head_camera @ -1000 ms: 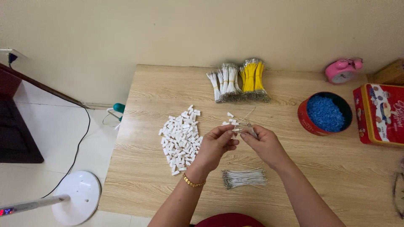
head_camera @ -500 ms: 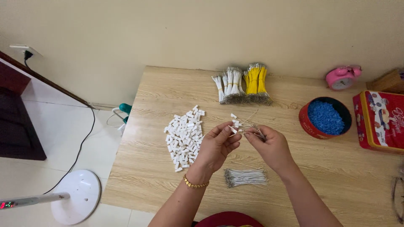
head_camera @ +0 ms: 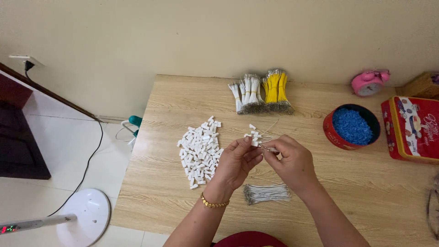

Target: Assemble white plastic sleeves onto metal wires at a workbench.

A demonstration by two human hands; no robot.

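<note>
From the head camera, looking down on a pale wooden table (head_camera: 183, 215), both hands meet just above the middle of it. The left hand (head_camera: 235, 162) has its fingers curled in, thumb and forefinger pinching a small white plastic piece (head_camera: 254, 142) at the fingertips. The right hand (head_camera: 292, 162) faces it, its fingers pressed together on thin white wires (head_camera: 270, 148) that run toward that same piece; the two hands are almost touching at the fingertips. A gold bracelet (head_camera: 214, 203) sits on the left wrist.

Just beyond the fingertips, a few more small white pieces with wires (head_camera: 253, 129) lie on the table. To the left of the hands is a loose heap of white plastic pieces (head_camera: 199, 151), close to the left hand. Below the hands, nearer the person, a small bundle of thin white wires (head_camera: 266, 193) lies flat on the table.

At the far edge of the table lie bundles of white wires (head_camera: 247, 93) and, right beside them, bundles of yellow wires (head_camera: 275, 90). To the right stands a round red tin (head_camera: 330, 132) filled with blue pellets (head_camera: 351, 126), next to it a red box (head_camera: 414, 130), and behind them a pink alarm clock (head_camera: 369, 82).

On the floor to the left stands a white fan base (head_camera: 87, 215), with a black cable (head_camera: 87, 160) running up toward a wall socket (head_camera: 23, 61).
</note>
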